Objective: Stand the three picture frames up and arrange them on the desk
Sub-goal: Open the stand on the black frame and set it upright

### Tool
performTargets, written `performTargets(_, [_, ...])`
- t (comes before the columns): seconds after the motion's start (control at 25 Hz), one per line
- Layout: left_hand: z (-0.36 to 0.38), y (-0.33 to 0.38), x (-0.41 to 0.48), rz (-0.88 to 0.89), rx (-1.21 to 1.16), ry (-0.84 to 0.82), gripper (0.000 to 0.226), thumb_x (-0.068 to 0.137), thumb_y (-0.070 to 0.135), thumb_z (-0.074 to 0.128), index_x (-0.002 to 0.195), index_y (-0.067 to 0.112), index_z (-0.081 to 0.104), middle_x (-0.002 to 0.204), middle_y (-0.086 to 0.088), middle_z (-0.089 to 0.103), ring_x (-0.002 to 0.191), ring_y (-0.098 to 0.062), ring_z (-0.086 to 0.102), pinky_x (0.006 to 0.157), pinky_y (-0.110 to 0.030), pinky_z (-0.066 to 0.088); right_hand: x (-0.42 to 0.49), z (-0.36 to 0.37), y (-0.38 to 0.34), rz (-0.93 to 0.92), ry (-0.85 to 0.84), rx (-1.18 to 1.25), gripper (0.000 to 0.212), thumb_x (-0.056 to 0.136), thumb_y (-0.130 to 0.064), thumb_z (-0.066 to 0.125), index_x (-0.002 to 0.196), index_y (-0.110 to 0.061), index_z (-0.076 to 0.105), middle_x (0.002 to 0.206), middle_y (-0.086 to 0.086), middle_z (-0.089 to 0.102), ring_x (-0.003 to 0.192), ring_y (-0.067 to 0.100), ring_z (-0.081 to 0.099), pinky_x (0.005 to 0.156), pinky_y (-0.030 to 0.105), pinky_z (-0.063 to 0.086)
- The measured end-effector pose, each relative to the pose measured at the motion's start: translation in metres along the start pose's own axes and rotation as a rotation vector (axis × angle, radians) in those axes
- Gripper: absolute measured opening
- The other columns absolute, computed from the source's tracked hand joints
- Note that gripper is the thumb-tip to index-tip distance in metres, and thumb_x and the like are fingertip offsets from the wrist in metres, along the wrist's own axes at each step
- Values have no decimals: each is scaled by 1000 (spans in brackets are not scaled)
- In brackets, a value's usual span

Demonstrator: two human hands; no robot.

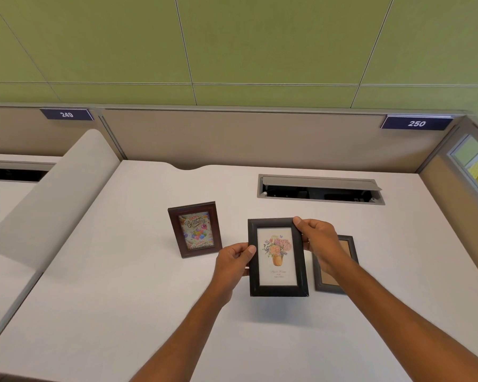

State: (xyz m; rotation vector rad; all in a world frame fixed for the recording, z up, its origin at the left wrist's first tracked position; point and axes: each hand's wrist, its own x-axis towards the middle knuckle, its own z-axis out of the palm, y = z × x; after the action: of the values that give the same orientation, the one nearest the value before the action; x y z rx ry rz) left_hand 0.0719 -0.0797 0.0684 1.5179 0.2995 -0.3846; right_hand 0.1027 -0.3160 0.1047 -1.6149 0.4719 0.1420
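A black frame with a flower-vase picture is held above the white desk, facing me. My left hand grips its left edge and my right hand grips its top right corner. A dark brown frame with a birthday card stands upright on the desk to the left of it. A grey frame with a brown insert lies flat on the desk to the right, partly hidden under my right hand and forearm.
An open cable tray is recessed in the desk behind the frames. A beige partition with a "250" label runs along the back. A rounded divider separates the neighbouring desk on the left.
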Motion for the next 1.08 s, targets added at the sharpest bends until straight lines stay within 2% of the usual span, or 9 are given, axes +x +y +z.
performTargets(0.2, [1,4,0,-1,-23,7,18,108,22,65,115,14,79,112,-2,85,107,-20,79,82,-34,67,0,-4,-3,-16,-45,36,36,104,-42,68,110,-7,76,98,9,86,99,31,81,79,35,63])
performTargets(0.28, [2,6,0,1,-41,8,17,108,20,65,115,13,79,111,-3,85,105,-19,79,80,-33,66,-1,-3,-3,5,-64,55,42,103,-51,63,113,-13,76,103,7,85,103,30,80,86,41,65])
performTargets(0.4, [2,8,1,20,-63,0,18,108,19,65,118,12,79,112,-4,85,106,-21,80,84,-38,68,-3,-3,4,76,-131,24,63,91,-72,53,124,-22,75,115,4,83,108,30,79,93,54,66])
performTargets(0.56, [1,9,3,36,-71,-1,19,108,17,65,119,12,79,112,-5,85,106,-21,80,82,-37,67,-3,-3,12,117,-172,53,72,87,-79,53,131,-25,73,121,3,83,116,32,77,99,62,62])
performTargets(0.84, [-2,1,8,63,-21,-16,22,108,13,64,124,15,80,112,0,85,110,-21,79,88,-40,67,-3,3,7,129,-209,105,72,90,-76,51,138,-26,67,129,7,80,123,30,74,109,60,57])
performTargets(0.96, [-4,-3,10,96,11,-16,24,107,10,64,121,19,81,110,3,86,107,-16,80,81,-28,65,-2,5,2,156,-198,161,72,89,-77,47,134,-26,69,127,9,81,120,31,75,106,60,58])
performTargets(1.08, [-6,-10,11,132,-2,-17,28,105,5,65,122,20,82,113,4,85,107,-11,80,82,-23,64,1,5,1,180,-200,139,80,88,-83,43,135,-24,69,125,9,81,120,31,75,103,57,60])
